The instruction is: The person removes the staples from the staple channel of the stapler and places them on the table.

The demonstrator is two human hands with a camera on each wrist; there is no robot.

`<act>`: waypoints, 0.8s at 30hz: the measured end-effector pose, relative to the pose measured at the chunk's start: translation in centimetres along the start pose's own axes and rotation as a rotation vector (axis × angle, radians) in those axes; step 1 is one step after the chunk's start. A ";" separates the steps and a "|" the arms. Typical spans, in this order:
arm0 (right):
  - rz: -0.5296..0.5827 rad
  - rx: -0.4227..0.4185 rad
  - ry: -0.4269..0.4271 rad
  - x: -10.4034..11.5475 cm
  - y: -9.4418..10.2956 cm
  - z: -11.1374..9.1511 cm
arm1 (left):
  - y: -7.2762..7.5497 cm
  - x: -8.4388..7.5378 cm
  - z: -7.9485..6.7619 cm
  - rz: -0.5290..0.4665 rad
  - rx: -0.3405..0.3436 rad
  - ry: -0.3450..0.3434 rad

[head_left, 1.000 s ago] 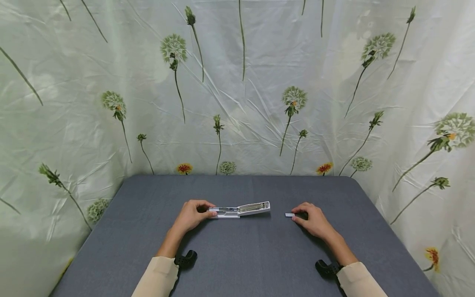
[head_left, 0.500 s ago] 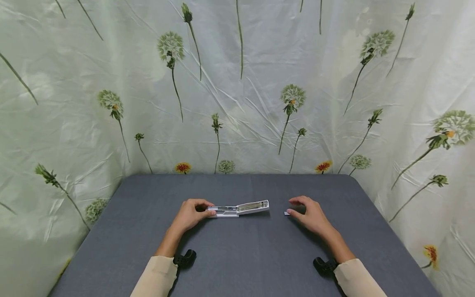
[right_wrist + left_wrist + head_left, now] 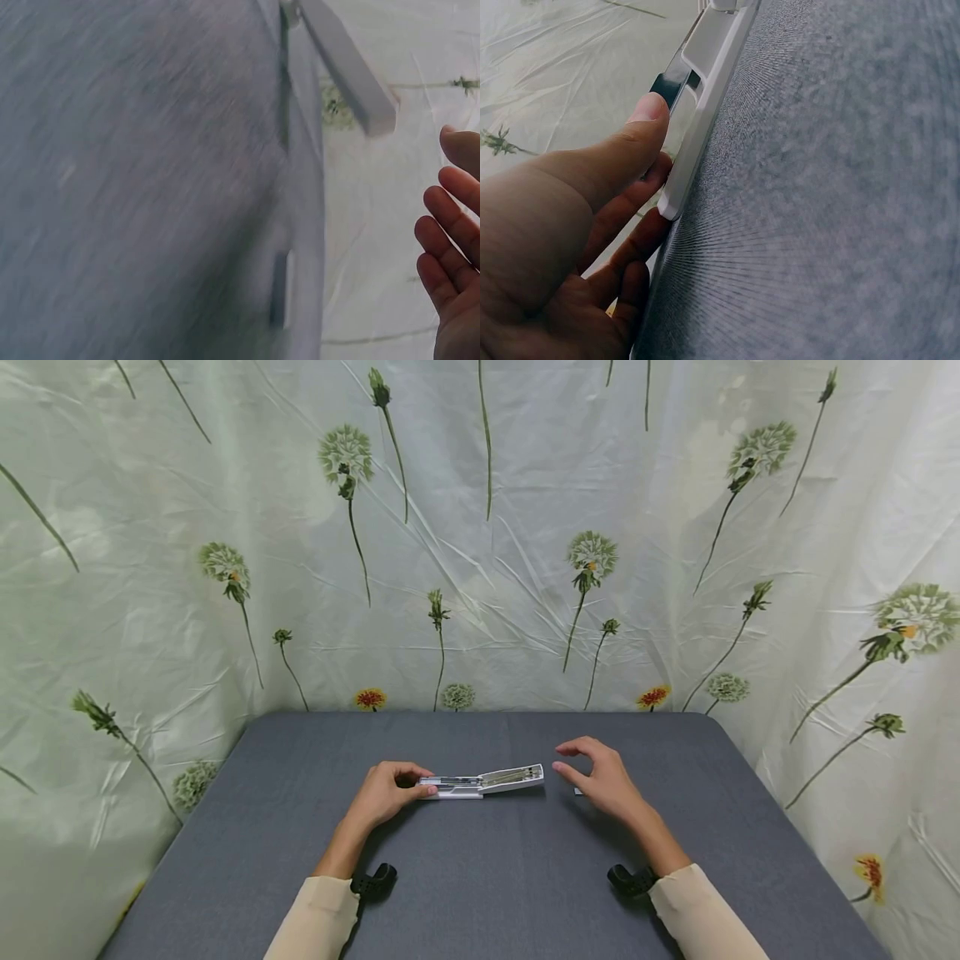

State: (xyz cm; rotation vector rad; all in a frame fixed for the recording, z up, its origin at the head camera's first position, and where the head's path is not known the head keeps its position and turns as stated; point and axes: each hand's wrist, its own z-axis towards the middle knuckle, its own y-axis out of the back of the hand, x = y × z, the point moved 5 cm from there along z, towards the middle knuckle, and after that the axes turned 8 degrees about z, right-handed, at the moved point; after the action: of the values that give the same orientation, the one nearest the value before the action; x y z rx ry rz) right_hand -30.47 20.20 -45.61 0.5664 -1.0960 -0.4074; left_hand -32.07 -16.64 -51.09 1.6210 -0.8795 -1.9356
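A white stapler (image 3: 459,794) lies on the table with its top cover (image 3: 513,779) swung back to the right, baring the metal inside. My left hand (image 3: 385,795) grips its left end; in the left wrist view the thumb (image 3: 651,112) presses near the dark end of the metal magazine (image 3: 670,86), fingers at the white base (image 3: 697,154). Just right of the cover, my right hand (image 3: 603,783) hovers with thumb and fingers apart, holding nothing. Below it lies a small grey strip (image 3: 578,792), seen also in the right wrist view as a blurred block (image 3: 282,291).
A dark grey cloth covers the table (image 3: 480,877). Behind and at both sides hangs a pale curtain (image 3: 510,568) printed with dandelions. A black strap mount sits on each wrist.
My right hand has let go of the small grey strip, leaving it on the table, and has lifted and moved left toward the stapler's cover. My left hand keeps its hold.
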 end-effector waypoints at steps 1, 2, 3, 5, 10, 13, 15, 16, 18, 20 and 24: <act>0.006 -0.001 0.013 0.3 -0.2 0.2 | 0.0 0.0 0.0 0.000 -0.001 0.001; 0.005 -0.004 0.029 0.7 -0.4 0.4 | 0.0 0.0 0.0 0.000 -0.001 0.002; 0.009 -0.006 0.045 1.0 -0.6 0.6 | 0.0 0.1 0.0 0.001 -0.002 0.003; 0.017 -0.010 0.073 1.7 -1.1 1.0 | 0.0 0.1 0.0 0.003 -0.003 0.005; 0.028 0.008 0.111 3.2 -2.4 1.8 | 0.0 0.2 0.1 0.002 -0.005 0.003; 0.041 0.030 0.108 3.9 -3.2 2.1 | 0.1 0.2 0.0 0.003 -0.006 0.004; 0.057 0.044 0.103 4.3 -3.7 2.3 | 0.1 0.2 0.0 0.006 -0.009 0.004; 0.062 0.048 0.103 4.5 -4.0 2.4 | 0.1 0.2 0.1 0.010 -0.011 0.003; 0.067 0.054 0.106 4.8 -4.5 2.6 | 0.1 0.2 0.1 0.009 -0.012 0.002; 0.067 0.059 0.112 5.1 -5.0 2.8 | 0.1 0.2 0.1 0.013 -0.014 0.001; 0.056 0.075 0.125 5.8 -6.0 3.1 | 0.1 0.1 0.0 0.013 -0.014 0.004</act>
State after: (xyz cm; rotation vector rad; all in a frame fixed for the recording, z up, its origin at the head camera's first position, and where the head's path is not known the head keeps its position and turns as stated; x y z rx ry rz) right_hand -31.12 11.40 -44.10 0.6182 -1.0082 -0.2794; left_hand -32.13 -16.82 -51.10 1.6066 -0.8710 -1.9253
